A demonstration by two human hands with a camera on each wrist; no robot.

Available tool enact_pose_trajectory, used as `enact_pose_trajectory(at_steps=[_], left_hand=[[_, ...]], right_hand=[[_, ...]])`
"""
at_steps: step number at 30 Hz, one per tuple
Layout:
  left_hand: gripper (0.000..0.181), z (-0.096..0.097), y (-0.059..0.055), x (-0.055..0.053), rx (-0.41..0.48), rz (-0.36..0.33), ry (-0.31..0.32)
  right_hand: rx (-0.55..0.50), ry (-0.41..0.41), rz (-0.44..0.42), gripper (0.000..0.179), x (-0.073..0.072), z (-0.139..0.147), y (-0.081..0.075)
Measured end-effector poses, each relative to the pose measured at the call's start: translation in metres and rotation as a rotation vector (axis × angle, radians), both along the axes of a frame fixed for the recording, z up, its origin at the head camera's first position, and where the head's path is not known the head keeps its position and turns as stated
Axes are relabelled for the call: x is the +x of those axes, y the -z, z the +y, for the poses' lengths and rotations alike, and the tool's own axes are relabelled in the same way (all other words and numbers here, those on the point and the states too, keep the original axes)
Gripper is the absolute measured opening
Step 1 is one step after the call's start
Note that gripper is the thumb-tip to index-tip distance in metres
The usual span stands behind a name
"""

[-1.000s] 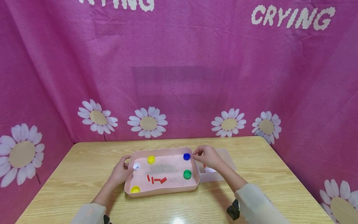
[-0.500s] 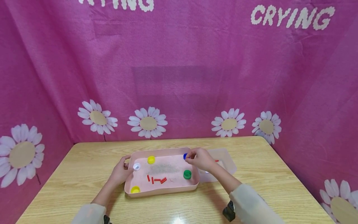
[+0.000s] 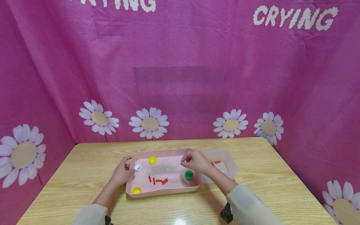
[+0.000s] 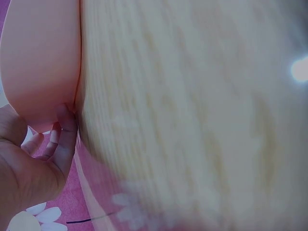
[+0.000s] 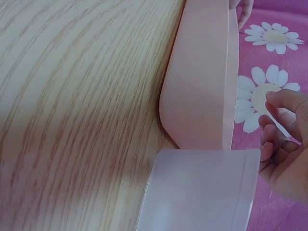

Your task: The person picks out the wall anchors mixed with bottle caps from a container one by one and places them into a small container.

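Left grip: your left hand [image 3: 122, 172] holds the left end of the pink tray [image 3: 168, 190]. Right grip: your right hand [image 3: 196, 162] hangs over the tray's right part, fingers curled; whether they pinch anything, cannot tell. Tray contents: red sticks [image 3: 158, 180] near the front wall; green cap [image 3: 189, 175], right; white cap [image 3: 137, 167], left; two yellow caps [image 3: 152, 160]. Beside, right: translucent box [image 3: 232, 160], red sticks within.

Pink rectangular tray [image 3: 166, 191]: upright, long sides running left to right. Red sticks [image 3: 158, 180]: flat, inside tray's near half.
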State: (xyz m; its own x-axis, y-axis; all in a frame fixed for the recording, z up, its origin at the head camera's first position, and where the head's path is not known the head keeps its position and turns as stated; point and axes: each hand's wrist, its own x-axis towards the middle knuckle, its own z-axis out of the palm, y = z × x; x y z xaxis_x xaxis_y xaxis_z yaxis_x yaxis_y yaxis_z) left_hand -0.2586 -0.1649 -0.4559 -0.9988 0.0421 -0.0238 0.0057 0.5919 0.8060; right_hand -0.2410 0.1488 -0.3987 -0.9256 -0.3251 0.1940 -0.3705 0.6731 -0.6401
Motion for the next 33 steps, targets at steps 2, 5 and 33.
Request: enact_pose_trajectory(at_steps=[2, 5, 33], left_hand=[[0.06, 0.0, 0.0, 0.0, 0.001, 0.002, 0.001], [0.06, 0.0, -0.001, 0.0, 0.004, 0.008, 0.006], [0.059, 0.0, 0.001, 0.0, 0.019, -0.013, -0.015]], right_hand=[[0.009, -0.017, -0.003, 0.004, 0.0, -0.002, 0.0], [0.023, -0.043, -0.01, 0.004, 0.001, -0.006, 0.001], [0.144, -0.175, -0.05, 0.004, 0.008, -0.048, 0.032]])
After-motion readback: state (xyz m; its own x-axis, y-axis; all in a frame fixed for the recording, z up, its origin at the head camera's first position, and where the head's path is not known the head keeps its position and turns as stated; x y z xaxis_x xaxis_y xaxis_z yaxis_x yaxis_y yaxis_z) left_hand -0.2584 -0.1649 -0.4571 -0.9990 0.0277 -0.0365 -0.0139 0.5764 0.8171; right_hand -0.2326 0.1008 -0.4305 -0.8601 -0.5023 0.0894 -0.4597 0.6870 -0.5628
